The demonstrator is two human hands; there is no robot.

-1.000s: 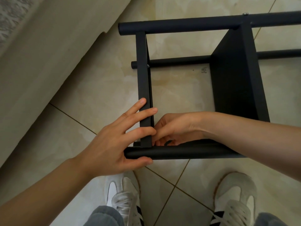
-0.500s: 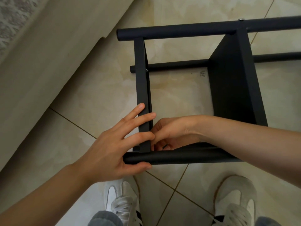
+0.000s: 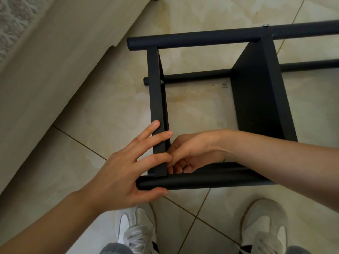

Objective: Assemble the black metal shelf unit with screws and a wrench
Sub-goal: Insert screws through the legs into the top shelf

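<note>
Beige marbled floor tiles (image 3: 110,110) fill the view, with a pale upholstered base (image 3: 45,79) running diagonally along the left. The black metal shelf unit (image 3: 256,99) lies tipped on its side on the floor, so its joints face up within reach. Its near tube (image 3: 211,182) sits just beyond a pair of white sneakers (image 3: 135,230).

The left hand (image 3: 121,173) is spread over the near-left corner. Its fingers (image 3: 156,137) lie straight across the edge of the left panel (image 3: 156,92) and the thumb presses against the near side of the tube. It wraps nothing and probably braces panel and tube so that their holes stay lined up.

The right hand (image 3: 194,149) reaches inside the frame from the right, its fingers curled down at that same corner. Whether they pinch a screw or nut I cannot tell (the tips are hidden behind the tube and the panel).

Silver screw heads (image 3: 161,82) already show at the far joints, so this corner seems to be one of the last to fasten. No wrench is in view, so the fastener is probably being started by fingertip.
</note>
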